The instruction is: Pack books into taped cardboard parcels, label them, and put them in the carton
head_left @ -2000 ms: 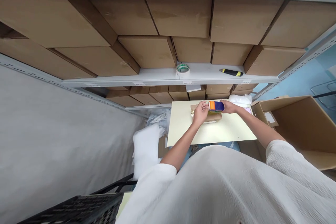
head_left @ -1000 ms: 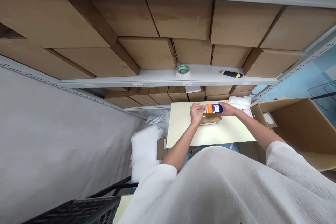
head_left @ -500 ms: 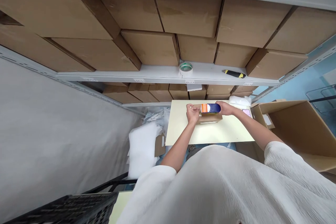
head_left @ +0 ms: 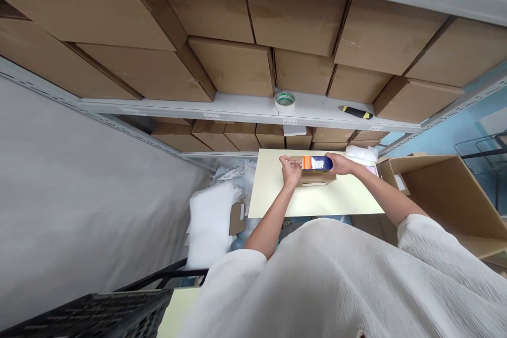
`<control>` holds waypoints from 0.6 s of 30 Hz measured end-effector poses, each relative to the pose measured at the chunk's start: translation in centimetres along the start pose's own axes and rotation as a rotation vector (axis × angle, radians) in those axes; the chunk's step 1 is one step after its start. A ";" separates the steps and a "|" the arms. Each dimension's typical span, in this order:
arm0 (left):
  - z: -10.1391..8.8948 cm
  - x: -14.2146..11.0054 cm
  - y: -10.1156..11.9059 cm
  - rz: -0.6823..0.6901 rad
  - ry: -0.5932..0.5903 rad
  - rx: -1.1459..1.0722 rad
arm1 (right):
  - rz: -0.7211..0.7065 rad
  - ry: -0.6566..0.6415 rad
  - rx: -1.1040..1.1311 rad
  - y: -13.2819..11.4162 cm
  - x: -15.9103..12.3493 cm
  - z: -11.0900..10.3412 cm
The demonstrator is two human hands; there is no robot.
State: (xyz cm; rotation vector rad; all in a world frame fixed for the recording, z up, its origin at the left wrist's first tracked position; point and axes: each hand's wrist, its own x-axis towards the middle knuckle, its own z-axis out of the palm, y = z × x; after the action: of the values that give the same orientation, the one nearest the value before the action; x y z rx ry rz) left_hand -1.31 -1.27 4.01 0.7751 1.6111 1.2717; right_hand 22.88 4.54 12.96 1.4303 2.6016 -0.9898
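With right hand (head_left: 339,163) clasping tape dispenser (head_left: 317,163) over box (head_left: 317,178), left hand (head_left: 291,171) curled at dispenser's left, pinch unclear, appears mid-taping, unfinished.

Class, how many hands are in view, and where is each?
2: left hand beside the orange end of the tape dispenser, right hand gripping its blue end.

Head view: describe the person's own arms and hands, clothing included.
The left hand and right hand are ungloved. Both forearms are bare, with no cables or markings visible. Above them, the short, loose white sleeves belong to a creased white top. Rings would be too small to make out.
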 end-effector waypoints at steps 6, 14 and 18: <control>-3.8 2.3 -1.1 0.008 0.093 0.008 | 0.034 0.004 -0.107 1.2 -0.9 -1.3; -6.6 4.3 -4.3 -0.035 0.075 -0.121 | 0.059 -0.031 -0.176 2.1 -0.4 -1.9; -6.3 4.3 -5.3 -0.046 0.080 -0.141 | 0.064 -0.033 -0.207 1.3 0.3 -1.6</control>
State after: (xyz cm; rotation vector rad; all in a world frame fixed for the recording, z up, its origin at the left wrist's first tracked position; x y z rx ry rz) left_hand -8.46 -1.31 -1.92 0.6040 1.5745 1.3814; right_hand 24.15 6.15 13.47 1.4233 2.5292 -0.7064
